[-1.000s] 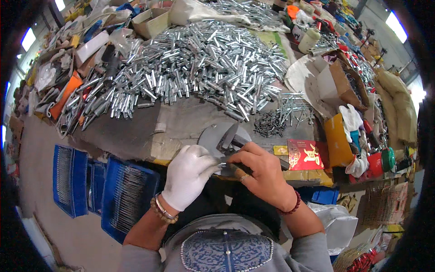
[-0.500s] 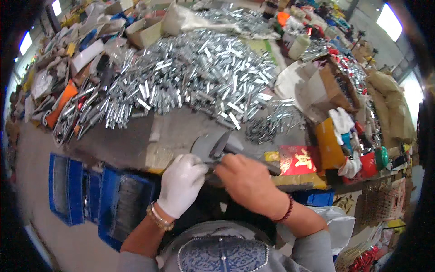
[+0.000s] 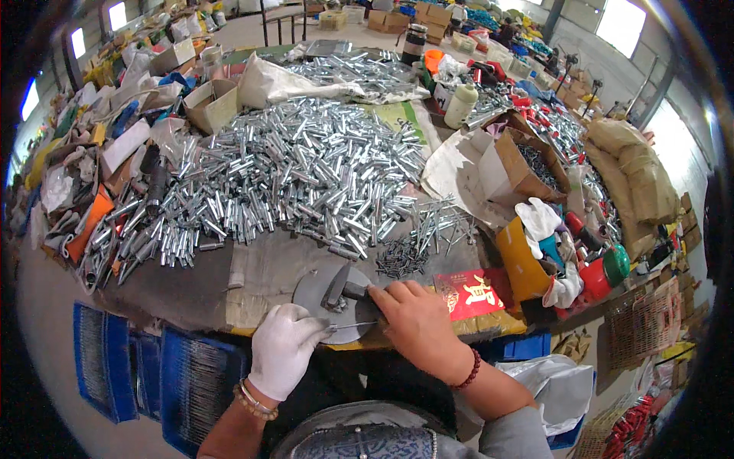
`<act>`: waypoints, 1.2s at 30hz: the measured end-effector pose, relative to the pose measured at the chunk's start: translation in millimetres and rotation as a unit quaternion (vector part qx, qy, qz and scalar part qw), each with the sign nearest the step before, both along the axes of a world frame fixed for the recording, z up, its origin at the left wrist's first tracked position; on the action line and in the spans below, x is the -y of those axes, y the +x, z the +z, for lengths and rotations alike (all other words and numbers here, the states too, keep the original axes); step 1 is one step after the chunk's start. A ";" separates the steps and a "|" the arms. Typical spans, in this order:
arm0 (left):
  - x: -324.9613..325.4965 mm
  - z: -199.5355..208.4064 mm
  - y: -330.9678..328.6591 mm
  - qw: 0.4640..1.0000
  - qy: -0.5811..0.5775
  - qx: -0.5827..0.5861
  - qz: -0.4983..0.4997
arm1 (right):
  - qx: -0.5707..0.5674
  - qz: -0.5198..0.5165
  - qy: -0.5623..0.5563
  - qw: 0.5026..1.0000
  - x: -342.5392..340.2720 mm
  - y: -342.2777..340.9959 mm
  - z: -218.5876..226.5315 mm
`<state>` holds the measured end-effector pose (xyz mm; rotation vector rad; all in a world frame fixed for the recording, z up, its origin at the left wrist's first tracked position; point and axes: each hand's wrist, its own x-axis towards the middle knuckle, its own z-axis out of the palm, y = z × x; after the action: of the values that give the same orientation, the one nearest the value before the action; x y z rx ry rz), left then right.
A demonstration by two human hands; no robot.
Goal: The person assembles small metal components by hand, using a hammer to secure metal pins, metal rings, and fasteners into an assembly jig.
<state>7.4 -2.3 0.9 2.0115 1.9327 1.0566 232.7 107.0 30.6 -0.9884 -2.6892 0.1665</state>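
My left hand (image 3: 287, 350), in a white glove, pinches one end of a thin metal rod (image 3: 352, 326). The rod lies level over the near edge of a round grey metal disc (image 3: 310, 294). On the disc rests the dark wedge-shaped head of a hammer (image 3: 336, 289), its short handle running rightward under my fingers. My bare right hand (image 3: 424, 329) is closed round that handle, the index finger along its top. The rod's free end comes close to my right thumb. My palm hides the rest of the handle.
A big heap of shiny metal tubes (image 3: 298, 172) covers the bench behind the disc. Small dark screws (image 3: 403, 258) lie in a pile near a red printed card (image 3: 474, 294). Blue crates (image 3: 200, 390) of rods stand below left. A yellow box (image 3: 524, 260) holds gloves.
The view has tilted up, showing more of the room. My right hand has left the rod, which both hands were pinching, and has closed on the hammer handle. The left still holds the rod.
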 end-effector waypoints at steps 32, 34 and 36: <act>-3.9 -9.2 -4.2 0.999 0.020 0.029 -0.017 | -0.124 0.043 -0.026 0.991 48.2 22.6 -3.8; -3.0 -8.6 -6.0 0.999 0.008 0.025 -0.021 | -0.139 0.047 -0.029 0.989 47.7 23.4 2.2; -3.6 -5.8 -7.4 1.000 -0.005 0.020 -0.023 | -0.211 0.023 -0.024 0.977 45.8 23.4 9.1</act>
<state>0.0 1.3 -4.9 2.0046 1.8588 1.0667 256.1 61.2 39.7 -0.7973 -2.3276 0.4041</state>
